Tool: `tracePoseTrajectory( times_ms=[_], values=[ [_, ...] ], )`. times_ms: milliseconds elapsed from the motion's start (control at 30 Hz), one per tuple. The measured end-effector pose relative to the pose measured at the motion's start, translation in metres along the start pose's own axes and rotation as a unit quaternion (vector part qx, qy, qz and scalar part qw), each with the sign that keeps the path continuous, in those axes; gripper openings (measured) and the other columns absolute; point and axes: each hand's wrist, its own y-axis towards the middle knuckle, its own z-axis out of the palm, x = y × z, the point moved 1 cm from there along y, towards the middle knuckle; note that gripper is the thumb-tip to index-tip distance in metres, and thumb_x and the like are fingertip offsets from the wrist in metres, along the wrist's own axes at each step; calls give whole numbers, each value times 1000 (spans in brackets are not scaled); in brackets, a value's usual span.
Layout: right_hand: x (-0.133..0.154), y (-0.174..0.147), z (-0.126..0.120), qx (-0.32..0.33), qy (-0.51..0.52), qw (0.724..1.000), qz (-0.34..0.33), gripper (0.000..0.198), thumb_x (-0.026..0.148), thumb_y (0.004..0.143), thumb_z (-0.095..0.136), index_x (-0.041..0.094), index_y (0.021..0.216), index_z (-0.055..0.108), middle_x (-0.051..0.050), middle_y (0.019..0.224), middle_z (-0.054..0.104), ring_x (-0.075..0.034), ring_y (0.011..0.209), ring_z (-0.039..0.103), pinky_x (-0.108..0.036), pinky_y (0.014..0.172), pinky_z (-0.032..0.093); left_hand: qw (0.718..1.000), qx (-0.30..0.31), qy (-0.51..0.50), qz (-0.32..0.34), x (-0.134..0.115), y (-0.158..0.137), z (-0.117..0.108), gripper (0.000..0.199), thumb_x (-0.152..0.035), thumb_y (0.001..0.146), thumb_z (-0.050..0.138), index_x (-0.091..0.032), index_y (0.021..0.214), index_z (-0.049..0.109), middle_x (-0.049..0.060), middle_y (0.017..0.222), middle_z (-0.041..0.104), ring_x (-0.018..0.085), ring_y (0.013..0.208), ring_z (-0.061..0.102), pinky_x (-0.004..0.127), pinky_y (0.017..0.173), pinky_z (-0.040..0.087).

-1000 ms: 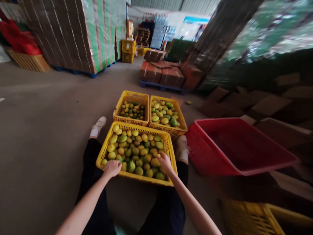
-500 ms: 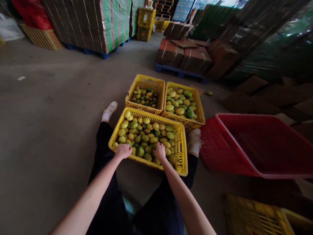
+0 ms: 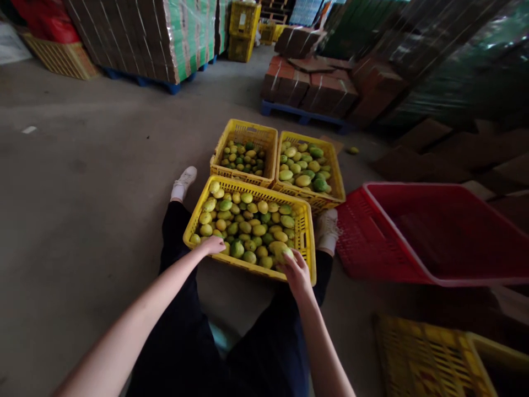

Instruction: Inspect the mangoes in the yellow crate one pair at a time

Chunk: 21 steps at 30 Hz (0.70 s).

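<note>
A yellow plastic crate (image 3: 306, 242) full of yellow and green lemons (image 3: 245, 226) sits between my legs. My left hand (image 3: 214, 245) is over its near left edge, fingers curled down among the fruit; what they hold, if anything, is hidden. At the near right corner, my right hand (image 3: 296, 270) has its thumb and fingers around a pale yellow-green lemon (image 3: 285, 253). Beyond this crate stand two more yellow crates: the left one (image 3: 270, 160) holds smaller lemons, the right one (image 3: 336, 179) larger ones.
To my right stands a big red bin (image 3: 388, 248), with another yellow crate (image 3: 421, 353) nearer me. Flattened cardboard (image 3: 450, 160) lies behind the bin. Farther off are stacked cartons on a blue pallet (image 3: 303, 114) and a wrapped pallet load (image 3: 190, 41). One lemon (image 3: 352, 150) lies on the floor.
My right hand has moved right and nearer me, from mid-crate to its near right corner, and now shows a lemon in its fingers. My left hand has shifted slightly right.
</note>
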Motion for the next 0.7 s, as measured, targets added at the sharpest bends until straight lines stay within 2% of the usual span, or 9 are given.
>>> tracePoseTrajectory(
  times_ms=[67, 133, 267, 400, 500, 567, 600, 633, 700],
  values=[
    [-4, -39, -19, 17, 74, 996, 39, 51, 48, 58, 90, 23, 95, 67, -1, 82, 71, -19, 67, 64, -30, 57, 52, 999, 13, -13, 31, -10, 13, 1, 29, -31, 90, 62, -20, 114, 73, 7, 115, 77, 23, 106, 71, 28, 90, 53],
    [-13, -77, -35, 21, 113, 990, 84, 46, 49, 64, 89, 23, 95, 69, -2, 80, 72, -19, 64, 65, -28, 51, 49, 998, 18, -24, 55, -24, 26, 6, 41, -30, 85, 70, -21, 125, 68, 7, 126, 73, 22, 114, 68, 27, 97, 50],
    [-37, -134, -59, 3, 163, 969, 185, 57, 69, 64, 83, 22, 93, 72, -3, 72, 73, -16, 48, 58, -26, 37, 39, 997, 31, -40, 54, -49, 41, 21, 59, -25, 68, 86, -20, 124, 65, 12, 140, 63, 29, 127, 60, 34, 107, 46],
    [-45, -162, -71, -31, 190, 961, 197, 58, 71, 66, 81, 23, 96, 72, -2, 70, 73, -17, 50, 61, -25, 38, 40, 993, 29, -112, 26, -52, 40, 29, 62, -21, 56, 90, -20, 114, 66, 12, 134, 64, 32, 122, 63, 38, 105, 48],
    [-37, -167, -67, -35, 193, 964, 179, 58, 71, 65, 82, 22, 94, 71, -2, 68, 72, -18, 52, 62, -26, 41, 44, 972, -7, -234, 13, -48, 32, 25, 58, -13, 52, 90, -19, 104, 66, 11, 127, 65, 34, 127, 58, 41, 110, 44],
    [-26, -165, -58, -23, 191, 969, 153, 58, 71, 64, 81, 21, 92, 70, -1, 64, 69, -18, 50, 61, -27, 42, 44, 936, -39, -349, 6, -47, 27, 17, 63, -13, 52, 91, -20, 109, 64, 9, 127, 65, 33, 131, 54, 42, 112, 43],
    [-20, -163, -51, -8, 190, 972, 139, 58, 71, 65, 80, 20, 92, 70, -1, 63, 69, -18, 50, 60, -27, 42, 45, 908, -53, -416, 4, -47, 25, 12, 67, -14, 53, 91, -21, 113, 63, 8, 126, 65, 32, 131, 54, 42, 111, 44],
    [-13, -159, -44, 14, 190, 973, 128, 58, 70, 66, 80, 19, 92, 70, -2, 63, 69, -18, 50, 61, -28, 42, 45, 870, -65, -489, 4, -48, 22, 5, 69, -15, 55, 92, -21, 117, 61, 7, 123, 66, 30, 129, 55, 41, 109, 46],
    [4, -149, -30, 52, 196, 974, 99, 55, 67, 68, 79, 19, 93, 68, -2, 65, 70, -19, 51, 62, -28, 42, 46, 760, -74, -646, 13, -51, 14, -11, 64, -18, 61, 91, -20, 118, 61, 7, 116, 68, 26, 121, 61, 37, 101, 52]
  ],
)
